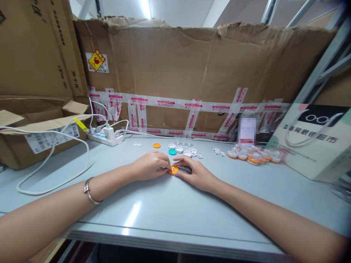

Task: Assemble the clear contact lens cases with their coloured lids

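An orange round plastic disc [173, 170] lies on the table between my two hands, with a small pale part showing at its middle. The thumb and fingers of my right hand [197, 174] curve around its right side and hold it. At its left edge, the fingertips of my left hand [153, 164] are pinched together; what is between them is too small to make out. Just beyond my hands are a teal disc [172, 152], several white round caps [179, 149] and a heap of small white plastic parts [193, 151]. Another orange disc [156, 145] lies farther left.
Clear-topped pieces with orange bases [252, 159] cluster at the right, beside a paper bag [309, 146]. A power strip [105, 138] with a looping white cable [52, 155] and an open carton [41, 128] stand left. A large cardboard box [164, 65] walls off the back.
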### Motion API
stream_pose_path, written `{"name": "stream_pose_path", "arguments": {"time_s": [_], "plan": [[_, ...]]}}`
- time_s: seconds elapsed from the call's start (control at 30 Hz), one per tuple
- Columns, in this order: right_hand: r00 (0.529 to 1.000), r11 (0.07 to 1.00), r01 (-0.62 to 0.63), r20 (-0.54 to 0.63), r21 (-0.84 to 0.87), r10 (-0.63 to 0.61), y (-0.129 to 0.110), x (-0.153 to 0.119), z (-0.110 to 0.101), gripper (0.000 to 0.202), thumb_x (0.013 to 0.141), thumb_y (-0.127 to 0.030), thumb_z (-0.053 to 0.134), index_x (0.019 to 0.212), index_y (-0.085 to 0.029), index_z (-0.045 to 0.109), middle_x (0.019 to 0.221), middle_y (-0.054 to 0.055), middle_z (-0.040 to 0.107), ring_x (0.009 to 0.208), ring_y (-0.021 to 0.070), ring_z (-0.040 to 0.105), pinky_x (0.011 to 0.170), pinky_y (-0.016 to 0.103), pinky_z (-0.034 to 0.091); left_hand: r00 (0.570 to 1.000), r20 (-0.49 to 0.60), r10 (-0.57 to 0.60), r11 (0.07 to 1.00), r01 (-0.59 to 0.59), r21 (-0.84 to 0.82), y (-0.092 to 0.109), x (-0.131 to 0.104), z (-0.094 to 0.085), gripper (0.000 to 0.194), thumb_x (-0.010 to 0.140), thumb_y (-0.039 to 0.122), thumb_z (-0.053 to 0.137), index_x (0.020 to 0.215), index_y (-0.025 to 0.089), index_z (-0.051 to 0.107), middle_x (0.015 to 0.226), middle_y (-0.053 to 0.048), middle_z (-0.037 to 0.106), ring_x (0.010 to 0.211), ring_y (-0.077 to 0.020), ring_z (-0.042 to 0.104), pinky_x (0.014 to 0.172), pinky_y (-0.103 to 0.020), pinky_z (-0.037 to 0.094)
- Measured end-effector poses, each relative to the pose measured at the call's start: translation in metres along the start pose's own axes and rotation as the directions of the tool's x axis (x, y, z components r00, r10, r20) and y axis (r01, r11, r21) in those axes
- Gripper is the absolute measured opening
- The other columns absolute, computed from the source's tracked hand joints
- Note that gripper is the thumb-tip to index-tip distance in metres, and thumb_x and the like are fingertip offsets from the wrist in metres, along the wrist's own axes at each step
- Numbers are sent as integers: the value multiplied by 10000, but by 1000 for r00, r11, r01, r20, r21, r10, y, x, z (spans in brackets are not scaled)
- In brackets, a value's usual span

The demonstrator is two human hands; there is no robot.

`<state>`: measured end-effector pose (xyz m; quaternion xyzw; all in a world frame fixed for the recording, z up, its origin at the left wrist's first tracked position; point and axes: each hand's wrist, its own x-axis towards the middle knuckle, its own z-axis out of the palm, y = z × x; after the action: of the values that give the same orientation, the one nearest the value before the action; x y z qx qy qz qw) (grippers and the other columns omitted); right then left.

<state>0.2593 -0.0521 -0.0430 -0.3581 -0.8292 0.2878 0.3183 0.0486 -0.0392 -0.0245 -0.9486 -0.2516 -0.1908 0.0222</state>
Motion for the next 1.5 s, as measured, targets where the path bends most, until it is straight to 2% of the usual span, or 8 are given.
{"name": "stream_pose_path", "arguments": {"time_s": [0.37,0.53,0.6,0.7,0.87,1.0,1.17,1.5], "plan": [[1000,1000,-12,-4,-7,12,-2,-1,0,377,762,-299,595,1114,-231,479,1047,48,659,1025,182,590,910,382,448,1000,14,-13,986,15,-167,-4,-2,-2,191,821,226,509,896,205,683,933,-42,650,881,-154,571,848,-291,405],[999,999,-36,5,-8,36,-7,-2,-1,373,766,-274,585,1121,-233,479,1054,46,660,1024,185,588,914,392,437,985,-103,-137,944,99,-316,-20,-2,-19,214,826,258,504,965,181,648,984,-66,636,902,-151,577,828,-275,429],[999,999,-47,4,-4,47,-8,-2,-2,365,763,-272,586,1113,-234,489,1057,46,658,1024,187,587,912,387,439,967,-87,-238,938,206,-280,-32,-8,-32,224,832,274,484,952,179,648,956,-60,637,869,-148,580,800,-266,429],[998,998,-58,-1,11,58,-8,-2,-1,350,752,-285,598,1089,-240,514,1052,40,659,1026,188,586,910,377,446,939,115,-325,934,338,-119,-52,-20,-46,240,801,340,507,907,191,662,946,-50,640,832,-154,580,742,-242,421],[997,993,-82,7,88,82,-6,-2,0,374,713,-290,636,1070,-215,556,1107,56,631,1059,191,574,960,371,430,861,245,-445,884,466,-32,-67,-31,-51,293,718,438,575,875,201,646,878,-26,654,782,-155,584,640,-200,404],[994,988,-106,-10,111,108,-6,-1,-1,397,700,-360,648,1058,-198,585,1137,67,609,1058,193,573,965,361,434,861,234,-452,880,474,-42,-64,-27,-44,318,676,474,607,816,189,639,806,-18,659,736,-153,585,629,-204,402],[994,996,-91,-66,21,92,-9,-2,-3,340,753,-415,584,1029,-217,602,1093,51,622,1007,183,588,914,363,464,839,273,-470,856,509,-89,-67,-25,-33,284,681,432,606,798,178,657,798,-26,676,719,-149,599,632,-200,415],[988,999,-35,-149,0,35,-11,-3,-5,234,795,-345,536,983,-230,616,1043,42,640,995,183,582,858,359,477,890,184,-418,908,416,51,-57,-23,-36,169,681,220,535,732,191,692,729,-25,686,660,-143,598,609,-205,403]]}}
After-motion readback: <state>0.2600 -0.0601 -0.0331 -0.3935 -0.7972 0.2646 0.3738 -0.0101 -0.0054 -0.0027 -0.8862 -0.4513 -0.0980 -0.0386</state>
